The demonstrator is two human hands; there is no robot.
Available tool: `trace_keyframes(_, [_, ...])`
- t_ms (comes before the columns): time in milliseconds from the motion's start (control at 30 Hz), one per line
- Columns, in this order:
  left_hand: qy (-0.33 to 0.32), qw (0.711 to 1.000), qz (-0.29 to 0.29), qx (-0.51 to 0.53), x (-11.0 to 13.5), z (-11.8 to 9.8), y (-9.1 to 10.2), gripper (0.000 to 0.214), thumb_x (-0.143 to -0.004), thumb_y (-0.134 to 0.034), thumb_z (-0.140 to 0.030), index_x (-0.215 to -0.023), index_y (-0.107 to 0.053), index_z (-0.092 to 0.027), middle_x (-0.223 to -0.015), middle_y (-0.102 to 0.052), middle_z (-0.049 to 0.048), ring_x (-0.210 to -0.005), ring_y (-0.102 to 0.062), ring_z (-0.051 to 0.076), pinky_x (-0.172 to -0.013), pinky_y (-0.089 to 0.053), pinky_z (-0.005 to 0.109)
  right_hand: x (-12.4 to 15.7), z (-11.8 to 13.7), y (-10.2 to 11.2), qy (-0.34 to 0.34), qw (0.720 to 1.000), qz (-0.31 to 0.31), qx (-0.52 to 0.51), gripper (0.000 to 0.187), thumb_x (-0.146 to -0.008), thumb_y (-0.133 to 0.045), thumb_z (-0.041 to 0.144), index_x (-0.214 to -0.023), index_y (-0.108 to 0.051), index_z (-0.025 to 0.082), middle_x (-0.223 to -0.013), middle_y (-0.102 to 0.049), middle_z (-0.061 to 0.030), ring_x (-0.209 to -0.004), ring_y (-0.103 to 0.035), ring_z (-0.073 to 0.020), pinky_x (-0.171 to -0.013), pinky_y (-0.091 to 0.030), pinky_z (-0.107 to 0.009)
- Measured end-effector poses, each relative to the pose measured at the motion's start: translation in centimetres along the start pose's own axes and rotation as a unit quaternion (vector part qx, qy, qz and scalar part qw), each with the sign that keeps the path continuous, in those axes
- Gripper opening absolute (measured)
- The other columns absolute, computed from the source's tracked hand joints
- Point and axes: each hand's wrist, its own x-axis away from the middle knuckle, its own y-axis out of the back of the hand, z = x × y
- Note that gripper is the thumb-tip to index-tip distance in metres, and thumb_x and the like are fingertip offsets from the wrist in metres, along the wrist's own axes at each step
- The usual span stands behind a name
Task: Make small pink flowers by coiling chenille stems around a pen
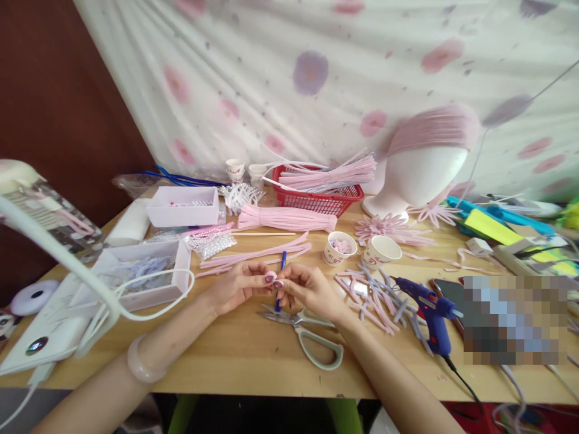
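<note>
My left hand point(239, 284) and my right hand point(307, 288) meet over the middle of the wooden table point(235, 355). Their fingertips pinch together on a small pink piece point(270, 277) held between them. A blue pen-like stick point(281, 271) lies on the table just behind the fingers. Grey-handled scissors point(312, 334) lie right under my right hand. Long pink pipe-cleaner strips point(253, 253) lie beyond my left hand.
Cut pink strips point(375, 295) and a blue glue gun point(429, 307) lie to the right. Two paper cups point(339, 247), a red basket point(316, 196) of strips, a foam head point(420, 175) and white trays point(149, 271) stand around. A white lamp arm point(67, 265) crosses the left.
</note>
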Motion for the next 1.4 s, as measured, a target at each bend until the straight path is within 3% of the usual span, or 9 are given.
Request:
trace_keyframes(167, [-0.052,0.998,0.022,-0.038,-0.1,-0.1,-0.4,0.022,-0.065,-0.082,-0.028,-0.071,-0.068,-0.012,-0.068,-0.069,0.0020,-0.066,-0.065,0.015,-0.069,-0.050,0.028,0.0,0.0,0.0,0.054,0.998,-0.002,0.016,0.031,-0.085,-0.061,0.046,-0.084,-0.058,0.015,-0.067,-0.065,-0.0019,-0.058,-0.062,-0.0107,-0.057,-0.050,-0.023])
trace_keyframes(300, [-0.102,0.994,-0.008,-0.047,-0.1,-0.2,-0.6,0.021,-0.063,-0.083,-0.026,-0.067,-0.067,-0.013,-0.068,-0.066,-0.0008,-0.066,-0.062,0.012,-0.068,-0.049,0.024,0.0,0.3,-0.4,0.073,0.996,-0.033,0.031,0.031,-0.085,-0.060,0.047,-0.080,-0.055,0.016,-0.064,-0.063,-0.0010,-0.057,-0.060,-0.0107,-0.056,-0.050,-0.023])
trace_keyframes(533, [-0.105,0.992,-0.032,-0.054,-0.3,0.1,-0.3,0.022,-0.063,-0.082,-0.029,-0.068,-0.067,-0.014,-0.068,-0.067,-0.0006,-0.065,-0.061,0.011,-0.066,-0.049,0.023,0.3,0.3,-1.4,0.082,0.991,-0.091,0.054,0.030,-0.086,-0.057,0.046,-0.080,-0.053,0.017,-0.060,-0.063,0.0001,-0.052,-0.059,-0.0110,-0.052,-0.049,-0.023])
trace_keyframes(700, [-0.205,0.952,-0.151,-0.168,-0.1,0.7,-0.6,0.015,-0.065,-0.079,-0.022,-0.073,-0.068,-0.016,-0.076,-0.071,0.0011,-0.073,-0.064,0.013,-0.072,-0.051,0.023,0.3,-0.7,-2.1,0.087,0.971,-0.184,0.123,0.020,-0.088,-0.055,0.038,-0.082,-0.053,0.019,-0.056,-0.064,0.0003,-0.050,-0.060,-0.0124,-0.048,-0.045,-0.021])
trace_keyframes(833, [-0.251,0.917,-0.169,-0.259,0.2,0.8,-0.9,0.010,-0.069,-0.073,-0.022,-0.075,-0.069,-0.016,-0.079,-0.073,0.0047,-0.075,-0.067,0.018,-0.073,-0.055,0.028,0.4,-0.8,-2.2,0.090,0.958,-0.212,0.170,0.016,-0.087,-0.056,0.034,-0.079,-0.056,0.020,-0.053,-0.063,0.0005,-0.046,-0.059,-0.0127,-0.045,-0.042,-0.021])
trace_keyframes(1000, [-0.303,0.853,-0.177,-0.386,0.6,1.0,-0.8,0.012,-0.077,-0.065,-0.019,-0.086,-0.072,-0.019,-0.087,-0.075,0.0041,-0.081,-0.070,0.018,-0.079,-0.056,0.028,0.3,-0.7,-1.9,0.187,0.901,-0.259,0.295,0.015,-0.084,-0.057,0.024,-0.070,-0.060,0.019,-0.056,-0.057,0.0003,-0.049,-0.051,-0.0113,-0.048,-0.040,-0.022])
trace_keyframes(1100, [-0.322,0.819,-0.196,-0.432,0.6,1.2,-0.7,0.014,-0.076,-0.065,-0.017,-0.087,-0.072,-0.019,-0.087,-0.075,0.0033,-0.078,-0.070,0.018,-0.079,-0.057,0.028,0.2,-0.9,-1.7,0.260,0.862,-0.262,0.347,0.013,-0.085,-0.055,0.018,-0.075,-0.063,0.019,-0.068,-0.058,-0.0027,-0.061,-0.054,-0.0139,-0.055,-0.044,-0.025])
trace_keyframes(1267, [-0.310,0.831,-0.228,-0.401,0.4,1.0,-0.5,0.009,-0.076,-0.063,-0.016,-0.082,-0.068,-0.018,-0.084,-0.073,0.0032,-0.076,-0.069,0.017,-0.076,-0.058,0.026,0.1,-1.5,-1.6,0.313,0.838,-0.203,0.398,0.027,-0.090,-0.045,0.009,-0.108,-0.062,0.020,-0.088,-0.063,-0.0076,-0.080,-0.058,-0.0180,-0.070,-0.049,-0.030])
trace_keyframes(1400, [-0.315,0.836,-0.211,-0.397,0.5,1.0,-0.5,0.010,-0.074,-0.062,-0.014,-0.081,-0.067,-0.018,-0.082,-0.072,0.0022,-0.075,-0.067,0.016,-0.075,-0.057,0.026,0.1,-1.3,-1.4,0.344,0.801,-0.240,0.426,0.023,-0.090,-0.049,0.011,-0.098,-0.068,0.022,-0.086,-0.060,-0.0075,-0.079,-0.056,-0.0182,-0.066,-0.049,-0.031])
